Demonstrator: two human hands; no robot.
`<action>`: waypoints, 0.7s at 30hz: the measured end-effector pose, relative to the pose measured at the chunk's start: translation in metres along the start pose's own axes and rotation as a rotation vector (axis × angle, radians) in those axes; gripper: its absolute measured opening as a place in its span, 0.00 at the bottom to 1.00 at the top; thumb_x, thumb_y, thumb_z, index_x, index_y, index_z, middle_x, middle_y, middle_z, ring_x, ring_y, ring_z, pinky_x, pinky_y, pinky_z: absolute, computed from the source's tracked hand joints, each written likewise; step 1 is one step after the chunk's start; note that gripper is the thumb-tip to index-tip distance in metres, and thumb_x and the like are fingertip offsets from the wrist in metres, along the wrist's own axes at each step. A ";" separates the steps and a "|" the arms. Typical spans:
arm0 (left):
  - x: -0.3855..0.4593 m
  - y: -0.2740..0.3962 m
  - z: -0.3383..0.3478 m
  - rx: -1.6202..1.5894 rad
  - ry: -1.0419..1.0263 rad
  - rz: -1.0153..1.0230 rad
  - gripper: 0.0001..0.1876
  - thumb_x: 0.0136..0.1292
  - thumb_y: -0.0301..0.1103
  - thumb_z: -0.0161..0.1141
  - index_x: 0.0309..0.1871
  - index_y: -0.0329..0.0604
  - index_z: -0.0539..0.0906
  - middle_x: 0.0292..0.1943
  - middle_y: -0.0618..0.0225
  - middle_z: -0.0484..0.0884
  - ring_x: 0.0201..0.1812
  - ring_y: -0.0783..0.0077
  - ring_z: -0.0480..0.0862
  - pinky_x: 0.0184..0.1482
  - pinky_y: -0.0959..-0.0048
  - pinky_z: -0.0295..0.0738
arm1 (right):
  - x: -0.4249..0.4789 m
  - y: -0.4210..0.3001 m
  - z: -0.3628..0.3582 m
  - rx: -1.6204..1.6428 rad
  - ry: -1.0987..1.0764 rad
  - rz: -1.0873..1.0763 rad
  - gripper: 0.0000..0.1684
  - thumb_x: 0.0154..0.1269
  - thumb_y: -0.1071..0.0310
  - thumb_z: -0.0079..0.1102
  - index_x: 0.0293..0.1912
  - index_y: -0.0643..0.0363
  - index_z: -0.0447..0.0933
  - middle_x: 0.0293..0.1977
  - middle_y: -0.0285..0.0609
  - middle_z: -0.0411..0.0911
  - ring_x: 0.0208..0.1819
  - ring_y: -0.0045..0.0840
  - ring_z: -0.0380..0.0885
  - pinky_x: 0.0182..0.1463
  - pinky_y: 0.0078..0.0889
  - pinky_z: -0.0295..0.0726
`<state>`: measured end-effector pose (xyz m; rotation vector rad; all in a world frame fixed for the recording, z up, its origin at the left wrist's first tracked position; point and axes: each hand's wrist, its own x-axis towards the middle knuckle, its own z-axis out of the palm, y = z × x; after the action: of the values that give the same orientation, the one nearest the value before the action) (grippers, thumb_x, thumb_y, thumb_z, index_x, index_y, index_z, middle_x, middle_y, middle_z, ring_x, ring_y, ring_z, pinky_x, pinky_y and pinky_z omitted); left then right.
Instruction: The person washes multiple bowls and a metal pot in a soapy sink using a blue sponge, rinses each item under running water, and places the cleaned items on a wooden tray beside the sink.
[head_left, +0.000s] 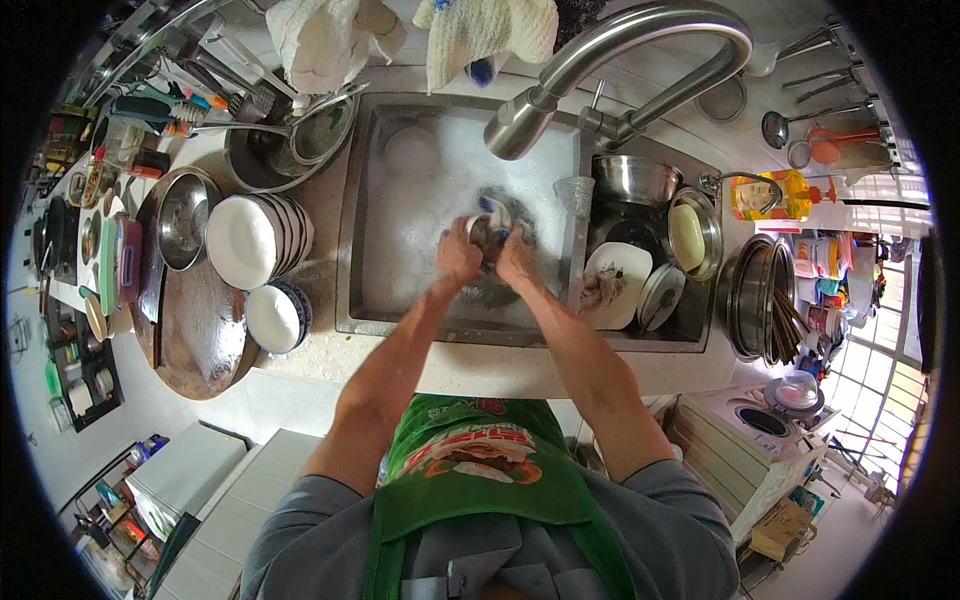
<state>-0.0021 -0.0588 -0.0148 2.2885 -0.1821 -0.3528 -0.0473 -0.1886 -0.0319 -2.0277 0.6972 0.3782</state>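
Over the soapy water in the left basin of a steel sink (346, 247), my left hand (459, 251) grips the side of a small round vessel (477, 227) with a pale rim. My right hand (516, 259) presses a wet blue-and-white cloth (495, 211) against that vessel. Fingers and cloth cover most of it, so its exact kind is unclear. Foam spreads over the water, and a round pale shape (410, 150) shows through the suds at the back left. A textured clear cup (574, 196) leans at the basin's right wall.
A steel faucet (517, 124) arches over the basin. The right basin holds a steel pot (636, 178), a soiled white dish (619, 281) and a bowl with a soap bar (684, 227). Stacked white bowls (244, 241) and a blue-patterned bowl (274, 319) stand left, by a round wooden board (199, 330).
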 end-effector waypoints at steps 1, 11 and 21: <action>-0.005 0.003 0.005 0.032 0.172 0.033 0.25 0.61 0.29 0.54 0.64 0.40 0.72 0.48 0.43 0.82 0.48 0.36 0.82 0.52 0.46 0.78 | -0.001 0.003 0.011 0.378 -0.086 0.139 0.35 0.65 0.61 0.64 0.66 0.63 0.63 0.46 0.59 0.82 0.48 0.52 0.82 0.47 0.50 0.80; 0.003 -0.010 0.001 0.022 -0.011 -0.210 0.30 0.57 0.27 0.55 0.67 0.41 0.70 0.46 0.40 0.82 0.55 0.42 0.79 0.59 0.46 0.73 | -0.009 -0.021 0.010 0.140 -0.075 0.297 0.27 0.65 0.52 0.63 0.54 0.65 0.78 0.42 0.50 0.84 0.43 0.36 0.82 0.48 0.37 0.79; 0.001 -0.014 -0.004 -0.288 -0.143 -0.187 0.28 0.61 0.32 0.54 0.67 0.41 0.72 0.50 0.35 0.81 0.50 0.36 0.82 0.54 0.46 0.76 | -0.021 -0.015 0.002 0.366 -0.227 0.208 0.24 0.70 0.62 0.59 0.61 0.65 0.73 0.48 0.50 0.82 0.48 0.31 0.80 0.44 0.42 0.79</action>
<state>0.0003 -0.0470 -0.0230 2.0007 0.0119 -0.6005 -0.0547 -0.1742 -0.0119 -1.5458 0.7753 0.5494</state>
